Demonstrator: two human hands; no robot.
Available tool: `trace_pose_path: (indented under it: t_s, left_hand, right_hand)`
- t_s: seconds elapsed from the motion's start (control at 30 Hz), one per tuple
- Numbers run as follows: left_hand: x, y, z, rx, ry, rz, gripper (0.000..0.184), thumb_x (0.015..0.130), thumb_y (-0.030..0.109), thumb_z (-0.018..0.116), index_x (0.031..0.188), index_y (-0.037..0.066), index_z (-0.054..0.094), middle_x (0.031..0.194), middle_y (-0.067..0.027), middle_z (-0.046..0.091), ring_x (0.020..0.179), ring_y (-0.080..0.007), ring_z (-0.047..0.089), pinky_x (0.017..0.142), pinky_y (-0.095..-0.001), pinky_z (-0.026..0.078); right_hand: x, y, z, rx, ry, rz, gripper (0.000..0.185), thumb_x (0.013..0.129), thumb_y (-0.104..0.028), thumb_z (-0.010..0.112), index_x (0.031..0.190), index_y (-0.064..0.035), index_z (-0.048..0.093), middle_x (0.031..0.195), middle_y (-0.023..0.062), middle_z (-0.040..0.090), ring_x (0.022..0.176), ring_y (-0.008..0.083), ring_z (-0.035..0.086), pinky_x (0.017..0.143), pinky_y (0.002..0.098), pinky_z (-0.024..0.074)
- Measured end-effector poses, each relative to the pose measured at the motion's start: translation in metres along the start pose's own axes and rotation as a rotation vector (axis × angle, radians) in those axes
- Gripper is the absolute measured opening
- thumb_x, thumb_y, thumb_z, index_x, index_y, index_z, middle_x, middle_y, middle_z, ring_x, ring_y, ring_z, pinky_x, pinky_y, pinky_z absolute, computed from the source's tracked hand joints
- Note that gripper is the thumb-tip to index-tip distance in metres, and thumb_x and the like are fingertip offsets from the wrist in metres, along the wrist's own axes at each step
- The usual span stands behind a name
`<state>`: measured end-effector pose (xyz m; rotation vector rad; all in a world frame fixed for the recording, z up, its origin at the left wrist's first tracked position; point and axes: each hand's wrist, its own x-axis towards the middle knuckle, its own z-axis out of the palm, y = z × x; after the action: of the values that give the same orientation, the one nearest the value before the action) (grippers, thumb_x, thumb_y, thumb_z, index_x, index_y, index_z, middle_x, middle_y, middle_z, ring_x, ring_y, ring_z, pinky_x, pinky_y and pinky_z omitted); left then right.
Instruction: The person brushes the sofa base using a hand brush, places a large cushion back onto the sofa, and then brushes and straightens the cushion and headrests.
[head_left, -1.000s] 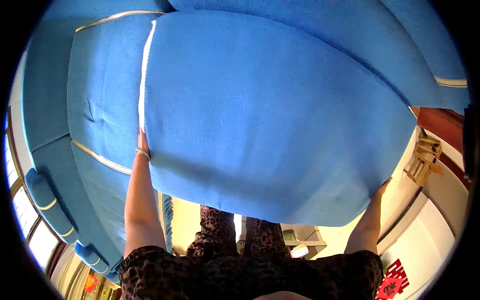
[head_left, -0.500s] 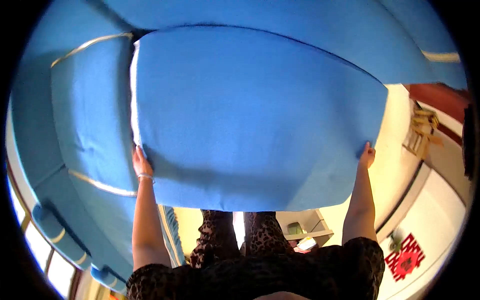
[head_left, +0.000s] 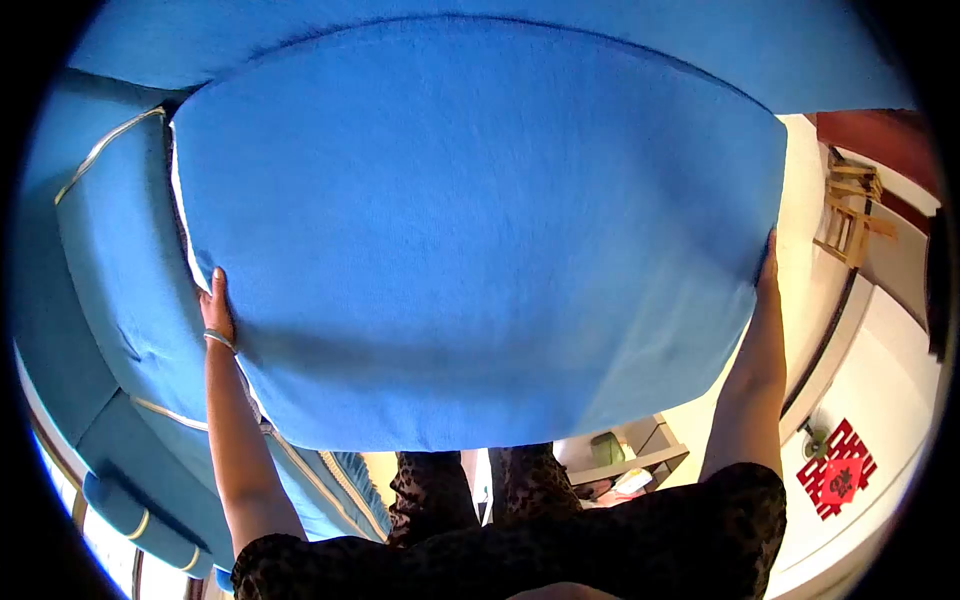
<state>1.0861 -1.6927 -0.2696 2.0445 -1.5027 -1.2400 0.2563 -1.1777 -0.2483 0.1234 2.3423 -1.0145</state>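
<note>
A large blue sofa cushion [head_left: 480, 230] fills the middle of the head view, its far edge against the blue sofa backrest [head_left: 560, 25]. On its left edge my left hand [head_left: 217, 308] grips the side, thumb on top and a band at the wrist. Across from it, my right hand [head_left: 768, 265] holds the right edge, its fingers mostly hidden behind the fabric. A white strip shows along the cushion's left side, next to another blue cushion [head_left: 130, 250] with pale piping.
A low grey shelf unit [head_left: 655, 450] with small items stands beyond my legs. To the right are a wooden chair [head_left: 845, 235] and a white surface [head_left: 880, 390] with a red paper decoration [head_left: 840, 480]. Blue bolsters [head_left: 140, 515] lie at lower left.
The cushion looks bigger and closer, its left edge shifted left and its near edge lower. My hands are wider apart, both still on its sides.
</note>
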Motion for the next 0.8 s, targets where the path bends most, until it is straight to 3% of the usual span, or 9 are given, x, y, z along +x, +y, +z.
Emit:
trace_pose_path:
  t_s: [0.07, 0.23, 0.33, 0.47, 0.6, 0.67, 0.7, 0.73, 0.8]
  left_hand:
    - [-0.005, 0.013, -0.002, -0.059, -0.113, -0.05, 0.08, 0.084, 0.055, 0.056, 0.131, -0.008, 0.036, 0.124, -0.017, 0.049, 0.111, -0.0251, 0.05, 0.096, -0.0349, 0.039]
    - [-0.008, 0.003, -0.02, -0.118, -0.042, -0.212, 0.076, 0.083, 0.053, 0.058, 0.123, -0.01, 0.045, 0.114, -0.0178, 0.057, 0.1, -0.0234, 0.055, 0.091, -0.0328, 0.042]
    - [-0.023, 0.025, -0.034, -0.293, -0.138, -0.112, 0.066, 0.085, 0.049, 0.056, 0.115, -0.01, 0.052, 0.107, -0.0159, 0.059, 0.096, -0.0219, 0.056, 0.09, -0.032, 0.042]
    - [-0.006, 0.027, -0.026, -0.056, 0.052, -0.193, 0.071, 0.085, 0.05, 0.057, 0.119, -0.012, 0.051, 0.112, -0.0161, 0.058, 0.1, -0.0227, 0.054, 0.091, -0.0317, 0.041]
    - [-0.002, 0.016, -0.006, 0.576, 0.404, 0.203, 0.066, 0.089, 0.048, 0.05, 0.137, 0.004, 0.038, 0.137, -0.0166, 0.041, 0.127, -0.033, 0.036, 0.106, -0.0391, 0.027]
    - [-0.021, 0.098, 0.026, 0.675, 0.4, 0.544, 0.061, 0.091, 0.047, 0.046, 0.14, 0.013, 0.034, 0.146, -0.0141, 0.027, 0.134, -0.0324, 0.024, 0.109, -0.0476, 0.019]
    - [-0.019, 0.131, 0.04, 0.724, 0.416, 0.622, 0.062, 0.09, 0.05, 0.045, 0.142, 0.018, 0.032, 0.147, -0.0136, 0.024, 0.135, -0.0324, 0.021, 0.108, -0.0512, 0.017]
    - [-0.01, 0.155, 0.054, 0.773, 0.437, 0.701, 0.062, 0.089, 0.052, 0.044, 0.143, 0.023, 0.03, 0.148, -0.013, 0.021, 0.137, -0.0324, 0.018, 0.108, -0.0548, 0.016]
    - [0.021, 0.178, 0.078, 0.872, 0.424, 0.665, 0.065, 0.088, 0.059, 0.04, 0.144, 0.028, 0.026, 0.151, -0.012, 0.016, 0.139, -0.0333, 0.012, 0.107, -0.0585, 0.012]
  right_hand:
    - [0.0, 0.005, 0.002, -0.01, 0.076, -0.059, 0.094, 0.081, -0.071, 0.042, 0.138, 0.0032, 0.033, 0.14, 0.0173, 0.038, 0.126, 0.0268, 0.039, 0.106, 0.0347, 0.0287]
    - [-0.014, -0.008, 0.001, -0.068, 0.132, 0.027, 0.101, 0.075, -0.077, 0.043, 0.134, 0.0057, 0.038, 0.134, 0.0184, 0.045, 0.121, 0.0275, 0.045, 0.102, 0.0354, 0.0336]
    - [-0.026, -0.012, 0.003, -0.151, 0.155, 0.009, 0.102, 0.076, -0.076, 0.042, 0.133, 0.0084, 0.038, 0.132, 0.0206, 0.046, 0.119, 0.0286, 0.047, 0.101, 0.0366, 0.0354]
    - [-0.016, 0.011, 0.011, -0.119, 0.076, -0.032, 0.1, 0.078, -0.075, 0.04, 0.132, 0.009, 0.038, 0.13, 0.0221, 0.048, 0.117, 0.0292, 0.049, 0.1, 0.0374, 0.0364]
    - [-0.006, 0.009, 0.03, -0.281, 0.4, 0.021, 0.089, 0.083, -0.07, 0.038, 0.132, 0.0032, 0.041, 0.127, 0.0214, 0.051, 0.117, 0.0312, 0.05, 0.1, 0.0396, 0.0373]
    - [-0.058, -0.063, 0.092, -0.776, 0.623, -0.046, 0.063, 0.089, -0.053, 0.044, 0.133, -0.0089, 0.043, 0.127, 0.0174, 0.052, 0.117, 0.0352, 0.049, 0.096, 0.0452, 0.0395]
    - [-0.07, -0.083, 0.121, -0.8, 0.637, -0.528, 0.059, 0.088, -0.047, 0.05, 0.133, -0.0091, 0.044, 0.126, 0.0182, 0.053, 0.113, 0.0344, 0.052, 0.094, 0.0464, 0.0404]
    - [-0.093, -0.122, 0.155, -0.831, 0.544, -0.801, 0.061, 0.087, -0.047, 0.052, 0.135, -0.0107, 0.042, 0.13, 0.0185, 0.048, 0.115, 0.0354, 0.049, 0.097, 0.0465, 0.0359]
    - [-0.097, -0.147, 0.211, -0.859, 0.438, -0.914, 0.069, 0.085, -0.053, 0.051, 0.14, -0.0152, 0.033, 0.145, 0.0166, 0.027, 0.131, 0.0349, 0.028, 0.102, 0.0571, 0.0208]
